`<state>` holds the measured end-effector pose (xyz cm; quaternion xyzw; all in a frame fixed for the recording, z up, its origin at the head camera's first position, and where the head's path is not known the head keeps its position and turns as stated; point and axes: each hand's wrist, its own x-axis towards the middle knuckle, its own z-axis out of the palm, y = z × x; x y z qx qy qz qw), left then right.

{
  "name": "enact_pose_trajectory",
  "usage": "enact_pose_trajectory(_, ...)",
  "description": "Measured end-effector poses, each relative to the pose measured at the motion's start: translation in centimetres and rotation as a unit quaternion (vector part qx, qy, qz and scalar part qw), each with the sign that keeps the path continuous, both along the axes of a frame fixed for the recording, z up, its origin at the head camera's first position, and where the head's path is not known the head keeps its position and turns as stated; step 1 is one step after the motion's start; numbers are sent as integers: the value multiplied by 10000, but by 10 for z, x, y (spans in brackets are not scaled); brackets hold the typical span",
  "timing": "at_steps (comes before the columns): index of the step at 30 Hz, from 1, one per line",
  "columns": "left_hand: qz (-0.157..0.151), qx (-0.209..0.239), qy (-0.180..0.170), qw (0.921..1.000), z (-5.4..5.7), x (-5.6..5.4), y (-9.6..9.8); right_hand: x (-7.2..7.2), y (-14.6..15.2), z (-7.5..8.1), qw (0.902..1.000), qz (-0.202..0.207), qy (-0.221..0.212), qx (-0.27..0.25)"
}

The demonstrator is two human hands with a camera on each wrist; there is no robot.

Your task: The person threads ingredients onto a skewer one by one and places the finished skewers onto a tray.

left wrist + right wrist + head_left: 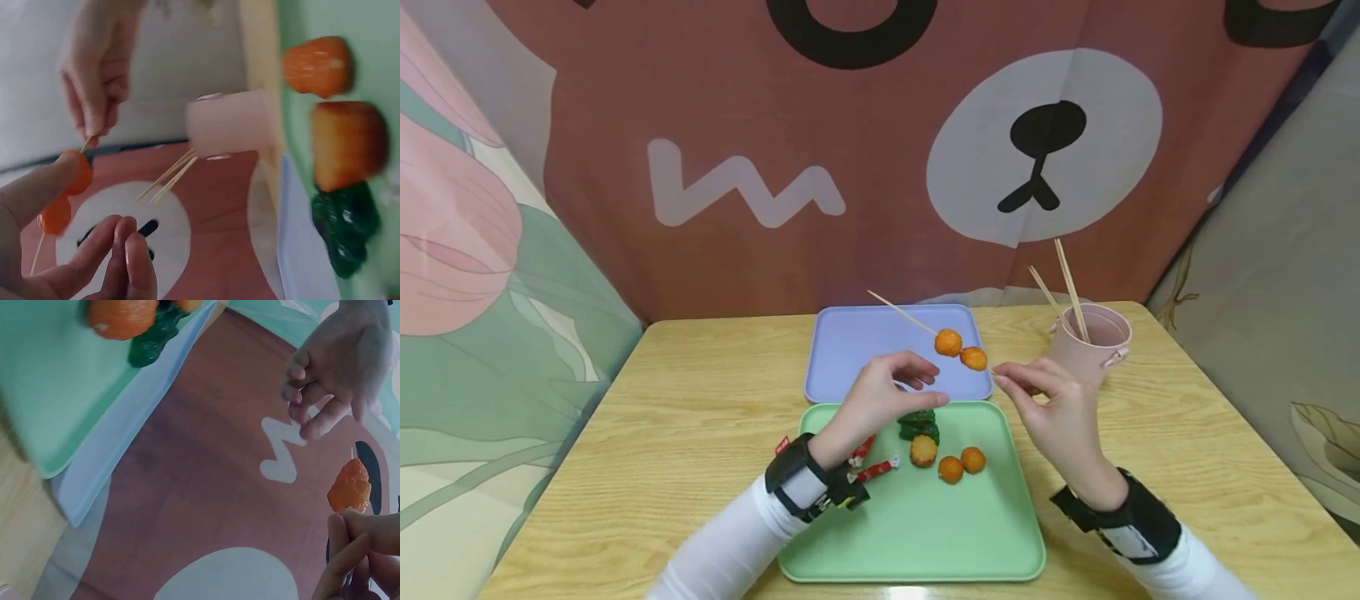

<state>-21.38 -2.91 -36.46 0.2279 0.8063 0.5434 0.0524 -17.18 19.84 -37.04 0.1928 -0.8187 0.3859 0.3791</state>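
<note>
Thumb and fingertips of my right hand [1063,417] pinch one end of a thin wooden skewer [898,310]. Two orange balls [948,342] are threaded on it, and its pointed end sticks out up and to the left. My left hand [883,392] is just left of and below the balls, fingers loosely bent, holding nothing. In the right wrist view a gap shows between the left hand and the skewered orange ball [350,486]. Below, the green tray [955,533] bears two loose orange balls [951,469], a golden-brown piece [923,451] and a dark green leafy piece [919,425].
Red stick-like pieces [876,471] lie on the green tray, partly hidden by my left forearm. A lavender tray [850,354] stands behind it. At the back right, a pink bucket [1108,329] holds several wooden skewers [1067,275]. A printed cloth [737,267] hangs behind the table.
</note>
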Motion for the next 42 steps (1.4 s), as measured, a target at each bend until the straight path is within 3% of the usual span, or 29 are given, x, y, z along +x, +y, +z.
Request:
enact_pose_trajectory(2, -13, -465, 362, 9983, -3, 2, 2, 0, 4, -1, 9999, -104, 36, 62)
enact_pose_trajectory(7, -137, -1432, 832, 9861, -10, 7, 10, 2, 14, -5, 9988, -420, 91, 254)
enact_pose_trajectory(14, -591, -2791, 1526, 9462, -19, 16, 21, 6, 29, -10, 9960, -779, -34, 445)
enact_pose_trajectory(30, -1016, -4111, 1921, 8853, -37, 27, 35, 13, 47, -15, 9922, -1140, -164, 484)
enact_pose_trajectory(33, -1091, -4116, 2029, 8818, -40, 28, 36, 14, 49, -15, 9912, -1213, -217, 481)
enact_pose_trajectory(42, -1216, -3940, 2229, 8834, -48, 29, 39, 13, 51, -18, 9902, -1276, -309, 484)
